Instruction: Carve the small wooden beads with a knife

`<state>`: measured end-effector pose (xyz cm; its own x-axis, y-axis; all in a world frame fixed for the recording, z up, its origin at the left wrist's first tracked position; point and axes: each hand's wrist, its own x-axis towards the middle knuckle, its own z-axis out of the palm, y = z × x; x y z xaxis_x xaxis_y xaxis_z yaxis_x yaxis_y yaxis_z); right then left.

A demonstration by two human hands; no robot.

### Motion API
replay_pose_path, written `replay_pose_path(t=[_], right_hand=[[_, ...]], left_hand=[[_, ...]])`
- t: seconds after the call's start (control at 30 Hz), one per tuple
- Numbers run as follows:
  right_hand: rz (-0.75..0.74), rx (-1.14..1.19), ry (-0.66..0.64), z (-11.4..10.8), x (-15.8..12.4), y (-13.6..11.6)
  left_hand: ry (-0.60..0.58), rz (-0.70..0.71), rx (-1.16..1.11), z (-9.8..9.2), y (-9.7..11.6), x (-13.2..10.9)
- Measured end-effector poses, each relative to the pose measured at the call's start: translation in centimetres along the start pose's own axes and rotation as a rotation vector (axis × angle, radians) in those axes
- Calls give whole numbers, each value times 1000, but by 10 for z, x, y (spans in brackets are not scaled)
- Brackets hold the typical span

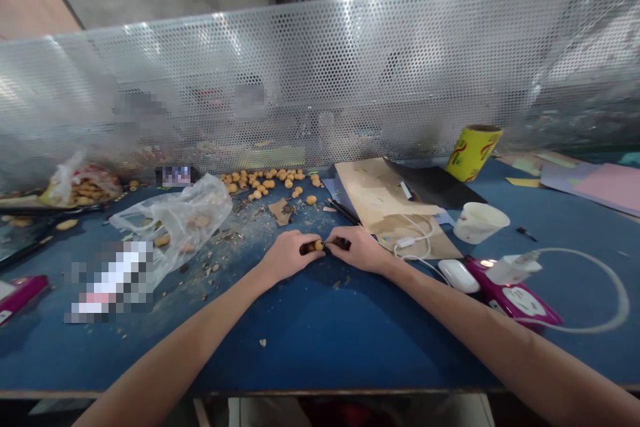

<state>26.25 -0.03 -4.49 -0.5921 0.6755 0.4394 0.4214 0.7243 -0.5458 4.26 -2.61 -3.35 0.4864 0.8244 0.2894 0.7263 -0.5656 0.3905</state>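
Over the middle of the blue table, my left hand (pixel 291 255) closes thumb and fingers around a small tan peanut (pixel 319 246); a dark spot shows on its right end. Just to the right, my right hand (pixel 359 248) is closed in a pinch, its fingertips almost at the peanut. Whatever the right fingers hold, if anything, is too small and dark to make out. Beyond the hands lies a loose spread of peanuts (pixel 257 181). A brown scrap of paper (pixel 281 211) with dark crumbs on it rests between them and my hands.
A perforated metal screen (pixel 310 73) stands behind the table. To the left are a clear plastic bag (pixel 200 213) and a blurred-out device (pixel 113 280). On the right sit brown cardboard (pixel 370 193), a yellow roll (pixel 474 152), a white cup (pixel 481 223) and a magenta power strip (pixel 520 297) with cables.
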Motion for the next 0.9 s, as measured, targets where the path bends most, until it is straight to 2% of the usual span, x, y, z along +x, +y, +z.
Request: replay_pose_path(t=[0.17,0.9], right_hand=[[30,11,-22,-1,0,-1],[-30,-31,-15,-2,0,-4]], left_hand=[[-24,30,40,-1,1,1],[-44,11,63,-3,3,2]])
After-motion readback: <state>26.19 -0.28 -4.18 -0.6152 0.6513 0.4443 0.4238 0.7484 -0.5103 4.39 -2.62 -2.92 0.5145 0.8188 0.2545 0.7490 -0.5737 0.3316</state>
